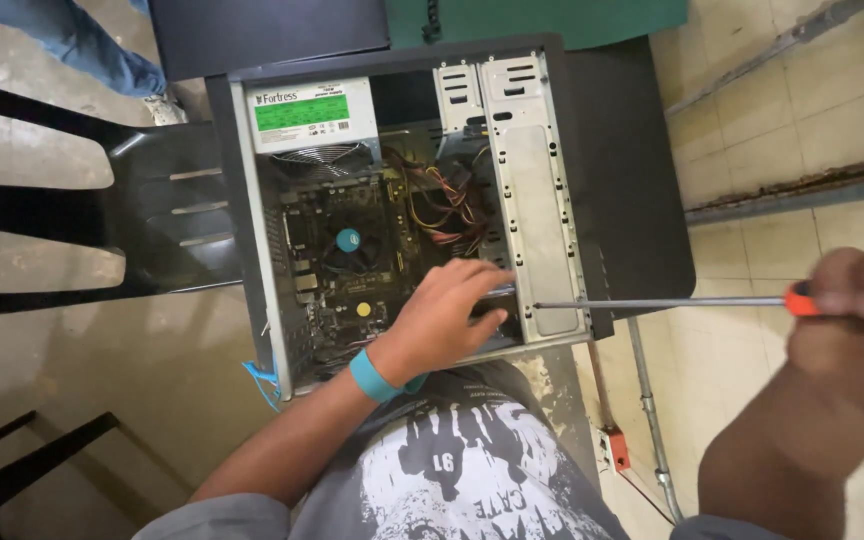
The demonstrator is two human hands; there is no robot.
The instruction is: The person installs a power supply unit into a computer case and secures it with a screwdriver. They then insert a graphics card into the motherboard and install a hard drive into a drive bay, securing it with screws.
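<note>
Across the case [552,200], screwdriver [652,302] pointing leftward

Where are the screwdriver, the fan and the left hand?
screwdriver [652,302], head view, middle of the metal shaft
fan [348,240], head view, blue hub
left hand [447,320], head view, back of the hand

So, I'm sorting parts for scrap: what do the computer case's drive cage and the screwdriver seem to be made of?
Drive cage: looks like bare sheet steel, dull grey, with punched slots and scuffs. Screwdriver: thin shiny metal shaft, with an orange grip, probably plastic, in the right hand. The left hand rests beside the cage.
</note>
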